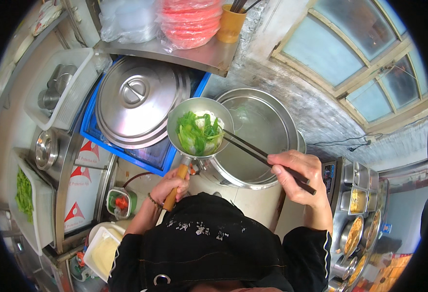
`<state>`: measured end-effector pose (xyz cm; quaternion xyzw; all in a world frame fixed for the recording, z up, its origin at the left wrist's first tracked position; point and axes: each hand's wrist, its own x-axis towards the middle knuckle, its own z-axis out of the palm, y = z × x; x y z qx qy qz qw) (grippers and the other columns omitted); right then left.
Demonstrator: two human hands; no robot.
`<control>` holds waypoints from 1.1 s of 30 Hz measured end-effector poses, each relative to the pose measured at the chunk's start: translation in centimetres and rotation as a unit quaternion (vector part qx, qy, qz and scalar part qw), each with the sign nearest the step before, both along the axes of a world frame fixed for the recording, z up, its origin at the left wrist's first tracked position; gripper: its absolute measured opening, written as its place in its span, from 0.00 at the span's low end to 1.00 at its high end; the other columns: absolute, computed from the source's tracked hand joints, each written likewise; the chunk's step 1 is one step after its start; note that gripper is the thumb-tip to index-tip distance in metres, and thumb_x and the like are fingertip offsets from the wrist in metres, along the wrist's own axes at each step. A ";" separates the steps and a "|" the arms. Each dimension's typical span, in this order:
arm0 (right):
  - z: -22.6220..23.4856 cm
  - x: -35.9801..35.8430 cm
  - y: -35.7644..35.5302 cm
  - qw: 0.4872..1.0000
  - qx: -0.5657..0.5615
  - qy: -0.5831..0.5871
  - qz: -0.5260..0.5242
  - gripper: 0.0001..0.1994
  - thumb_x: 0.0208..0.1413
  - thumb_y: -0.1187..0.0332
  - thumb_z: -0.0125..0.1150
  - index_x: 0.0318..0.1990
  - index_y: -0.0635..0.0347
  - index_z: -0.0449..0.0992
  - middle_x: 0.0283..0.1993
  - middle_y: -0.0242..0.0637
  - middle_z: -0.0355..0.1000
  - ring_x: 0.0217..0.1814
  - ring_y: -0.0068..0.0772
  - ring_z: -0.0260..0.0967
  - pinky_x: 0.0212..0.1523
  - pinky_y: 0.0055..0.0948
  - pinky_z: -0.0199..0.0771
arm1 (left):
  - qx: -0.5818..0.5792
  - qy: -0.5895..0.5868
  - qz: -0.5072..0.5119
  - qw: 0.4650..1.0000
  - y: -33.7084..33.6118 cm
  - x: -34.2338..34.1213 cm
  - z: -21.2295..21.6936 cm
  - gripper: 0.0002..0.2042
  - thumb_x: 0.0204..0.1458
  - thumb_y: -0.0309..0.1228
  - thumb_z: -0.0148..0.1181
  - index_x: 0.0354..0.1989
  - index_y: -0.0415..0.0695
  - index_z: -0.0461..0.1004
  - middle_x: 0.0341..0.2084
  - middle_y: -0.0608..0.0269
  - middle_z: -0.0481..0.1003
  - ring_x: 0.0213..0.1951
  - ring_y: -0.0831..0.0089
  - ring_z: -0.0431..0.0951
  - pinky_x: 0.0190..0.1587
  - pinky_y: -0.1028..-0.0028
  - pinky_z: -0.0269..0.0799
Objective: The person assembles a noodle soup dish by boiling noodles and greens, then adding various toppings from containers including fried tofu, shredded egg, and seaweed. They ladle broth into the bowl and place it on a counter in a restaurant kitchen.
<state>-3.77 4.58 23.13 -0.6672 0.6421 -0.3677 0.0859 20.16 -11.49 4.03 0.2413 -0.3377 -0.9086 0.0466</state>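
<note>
My left hand (168, 189) is closed round the wooden handle of a round metal strainer (174, 124), held over the left rim of a large steel pot (281, 117). Bright green leafy vegetables (192, 132) lie in the strainer, with pale food, perhaps noodles, partly showing beneath and behind them. In my right hand (299, 176), above the pot's right side, is a pair of long dark chopsticks (251, 151). Their tips reach to the strainer's right edge beside the greens. Cloudy liquid fills the pot.
A big steel lid (143, 117) rests over a blue crate (163, 163) left of the pot. Above it is a metal shelf (194, 57) with bagged red bowls (189, 22). White bins (43, 233) line the left; food pans (352, 236) stand at right.
</note>
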 end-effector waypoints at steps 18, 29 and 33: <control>7.5 -15.5 -20.5 0.886 -0.271 -0.297 -0.230 0.12 0.51 0.69 0.57 0.36 0.72 0.71 0.29 0.48 0.73 0.25 0.33 0.73 0.24 0.25 0.77 | -0.005 0.010 -0.023 1.000 -0.5 4.2 -0.3 0.07 0.44 0.23 0.52 0.32 0.40 0.62 0.12 0.68 0.61 0.11 0.79 0.63 0.13 0.80 0.60; -0.2 -17.0 -21.6 0.919 -0.023 -0.291 -0.263 0.12 0.48 0.72 0.55 0.41 0.67 0.73 0.33 0.40 0.74 0.27 0.29 0.73 0.31 0.27 0.74 | 0.012 -0.033 -0.062 0.997 -1.4 4.3 1.7 0.09 0.43 0.21 0.50 0.34 0.40 0.61 0.10 0.66 0.59 0.09 0.77 0.60 0.11 0.80 0.57; -10.5 -14.3 -9.6 0.904 0.071 -0.339 -0.251 0.06 0.41 0.73 0.56 0.26 0.64 0.77 0.20 0.36 0.72 0.20 0.25 0.69 0.23 0.27 0.70 | 0.001 -0.044 -0.102 0.994 -2.0 1.4 0.9 0.11 0.42 0.24 0.50 0.35 0.41 0.60 0.09 0.66 0.58 0.07 0.76 0.58 0.08 0.79 0.53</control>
